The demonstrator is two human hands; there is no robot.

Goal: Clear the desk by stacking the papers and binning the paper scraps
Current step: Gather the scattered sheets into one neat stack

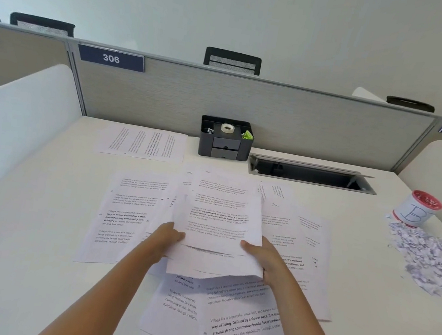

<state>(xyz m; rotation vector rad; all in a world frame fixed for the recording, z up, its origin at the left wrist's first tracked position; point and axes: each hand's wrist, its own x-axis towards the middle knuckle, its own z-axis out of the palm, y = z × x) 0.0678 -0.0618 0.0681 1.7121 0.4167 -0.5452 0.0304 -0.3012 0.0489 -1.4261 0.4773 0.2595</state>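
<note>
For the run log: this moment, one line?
phase: stacking | left hand: grips paper stack | right hand: grips it too | scraps: on desk by cup

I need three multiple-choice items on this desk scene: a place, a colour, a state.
1. Where do the paper scraps lie? A. on the desk beside the cup marked B; B. in the black organiser; C. on a chair.
2. What colour is the cup's top? A. blue; B. red; C. green.
3. What do the left hand and right hand hold? A. nothing; B. a tape roll; C. one bundle of papers.
1 A: the scraps spread by the cup, at right. 2 B: its rim shows red. 3 C: both hands grip the bundle's lower corners.
</note>
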